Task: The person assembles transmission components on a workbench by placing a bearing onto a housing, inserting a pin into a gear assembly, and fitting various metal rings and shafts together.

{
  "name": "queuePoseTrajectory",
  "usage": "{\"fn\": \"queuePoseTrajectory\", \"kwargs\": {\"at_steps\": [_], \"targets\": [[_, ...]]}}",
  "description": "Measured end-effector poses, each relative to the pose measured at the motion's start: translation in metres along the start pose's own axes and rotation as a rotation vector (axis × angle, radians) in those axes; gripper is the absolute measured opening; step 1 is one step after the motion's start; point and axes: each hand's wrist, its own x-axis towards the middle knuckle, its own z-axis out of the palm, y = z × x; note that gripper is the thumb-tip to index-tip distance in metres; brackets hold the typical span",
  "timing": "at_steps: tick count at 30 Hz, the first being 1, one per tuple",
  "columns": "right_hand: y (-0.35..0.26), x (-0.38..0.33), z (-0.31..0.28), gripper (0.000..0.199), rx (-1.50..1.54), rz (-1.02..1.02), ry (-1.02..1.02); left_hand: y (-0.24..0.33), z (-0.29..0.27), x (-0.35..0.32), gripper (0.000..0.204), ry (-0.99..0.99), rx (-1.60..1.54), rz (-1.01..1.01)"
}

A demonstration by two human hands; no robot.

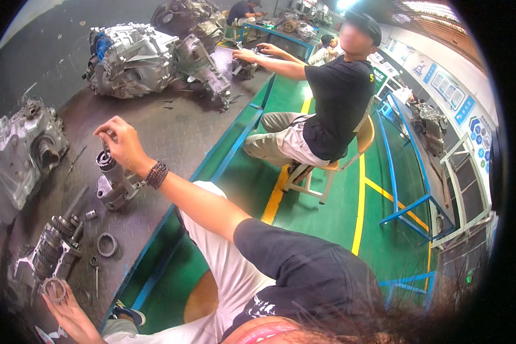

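At the lower left, my left hand [71, 318] holds a thin toothed metal ring [54, 290] at its fingertips. Right beyond it lies a gear shaft assembly [49, 252] with stacked gears in a metal bracket. My right hand [126, 148], a beaded bracelet at its wrist, is closed in a pinch above an upright metal housing [113, 189] with a round bearing-like top [105, 160]. What the pinched fingers hold is too small to make out. Between the hands lie a dark toothed ring [107, 245], a small metal cylinder [91, 214] and a rod with a looped end [95, 269].
A large gearbox casing [17, 155] stands at the left, another casing [135, 60] farther back. The metal bench [155, 123] has a blue edge on its right. A seated co-worker [338, 97] handles a part [245, 69] at the far end. Blue-framed tables [407, 143] stand at right.
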Motion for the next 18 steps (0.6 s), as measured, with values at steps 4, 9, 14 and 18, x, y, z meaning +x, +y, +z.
{"fn": "queuePoseTrajectory", "kwargs": {"at_steps": [4, 9, 14, 18], "targets": [[0.01, 0.008, -0.01, 0.008, 0.213, 0.194, 0.085, 0.003, 0.026, -0.011, 0.053, -0.055, -0.101, -0.005], [0.022, 0.009, -0.012, 0.014, 0.245, 0.214, 0.094, 0.002, -0.028, 0.027, 0.05, -0.762, -0.192, -0.011], [0.028, 0.009, -0.012, 0.016, 0.346, 0.323, 0.071, 0.003, 0.015, -0.008, 0.05, 0.01, -0.027, 0.074], [0.04, 0.009, -0.011, 0.019, 0.401, 0.39, 0.029, 0.002, 0.008, -0.007, 0.05, -0.088, -0.116, 0.066]]}}
